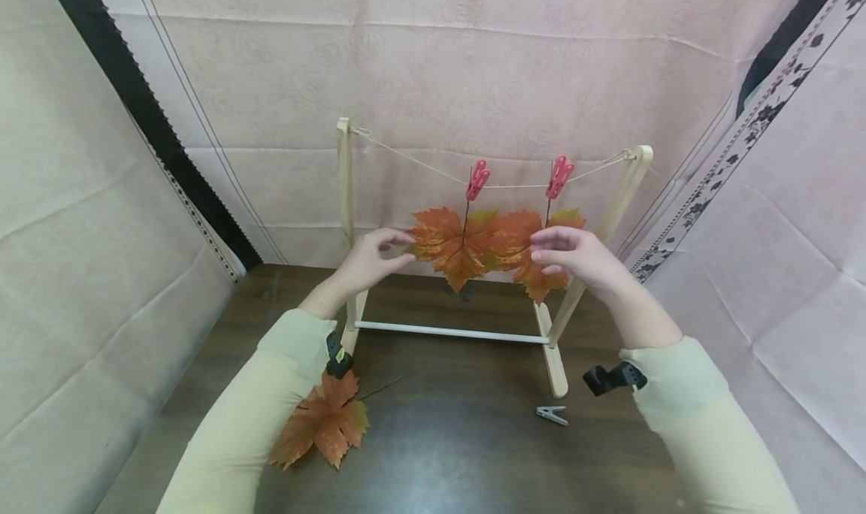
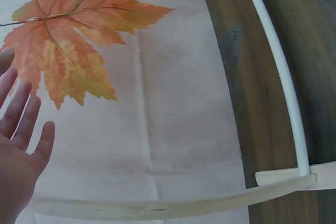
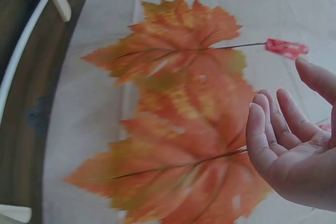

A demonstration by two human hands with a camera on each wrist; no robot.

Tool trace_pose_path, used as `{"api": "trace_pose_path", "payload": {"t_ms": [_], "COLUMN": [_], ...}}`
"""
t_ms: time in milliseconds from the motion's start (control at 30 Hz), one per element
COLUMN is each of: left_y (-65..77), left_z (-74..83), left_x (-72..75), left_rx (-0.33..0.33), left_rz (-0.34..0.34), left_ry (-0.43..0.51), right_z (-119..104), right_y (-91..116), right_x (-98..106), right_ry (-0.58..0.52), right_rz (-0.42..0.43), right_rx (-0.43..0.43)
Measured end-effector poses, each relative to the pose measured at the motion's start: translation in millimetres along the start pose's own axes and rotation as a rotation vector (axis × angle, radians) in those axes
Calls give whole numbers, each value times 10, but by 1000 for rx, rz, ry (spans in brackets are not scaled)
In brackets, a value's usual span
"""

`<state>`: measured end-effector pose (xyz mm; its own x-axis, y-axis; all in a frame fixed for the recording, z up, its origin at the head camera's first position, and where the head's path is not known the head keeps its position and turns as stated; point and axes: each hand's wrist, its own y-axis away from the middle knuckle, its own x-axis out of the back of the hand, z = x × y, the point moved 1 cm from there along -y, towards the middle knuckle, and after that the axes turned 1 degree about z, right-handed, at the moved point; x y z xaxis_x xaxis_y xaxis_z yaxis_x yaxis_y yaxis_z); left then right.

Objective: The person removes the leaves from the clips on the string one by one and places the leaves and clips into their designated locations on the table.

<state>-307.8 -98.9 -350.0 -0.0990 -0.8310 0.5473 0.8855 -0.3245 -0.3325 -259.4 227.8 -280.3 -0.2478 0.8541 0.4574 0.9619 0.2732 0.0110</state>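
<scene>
Two orange maple leaves hang by their stems from a string, each under a pink clothespin. My left hand [image 1: 373,260] is beside the outer edge of the left leaf [image 1: 446,245]; its fingers are spread loosely and hold nothing in the left wrist view. In front of the right leaf [image 1: 517,245] is my right hand [image 1: 573,255], fingers gently bent, with a gap between thumb and fingers. Whether it brushes the leaf I cannot tell. The left clothespin [image 1: 477,180] and the right clothespin [image 1: 559,177] both sit on the string [image 1: 517,187].
A wooden frame [image 1: 346,191] with a white crossbar [image 1: 449,331] carries the string. On the brown table [image 1: 440,439] lie a third maple leaf [image 1: 328,420], partly under my left forearm, and a grey clothespin [image 1: 552,415]. Pale cloth [image 1: 433,78] hangs behind.
</scene>
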Motion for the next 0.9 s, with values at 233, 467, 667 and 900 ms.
{"api": "trace_pose_path", "payload": {"t_ms": [233, 467, 667, 900], "left_y": [-118, -240, -415, -609], "left_z": [82, 149, 190, 326], "left_x": [7, 1, -31, -88], "left_rx": [-5, 16, 31, 58], "left_rz": [121, 113, 44, -11], "left_ry": [29, 50, 66, 100], "right_z": [-392, -687, -855, -1017], "right_y": [-70, -178, -301, -465], "right_x": [44, 18, -18, -64], "right_ry": [13, 70, 86, 67], "right_rz": [43, 102, 91, 101], "right_rx": [29, 65, 71, 65]}}
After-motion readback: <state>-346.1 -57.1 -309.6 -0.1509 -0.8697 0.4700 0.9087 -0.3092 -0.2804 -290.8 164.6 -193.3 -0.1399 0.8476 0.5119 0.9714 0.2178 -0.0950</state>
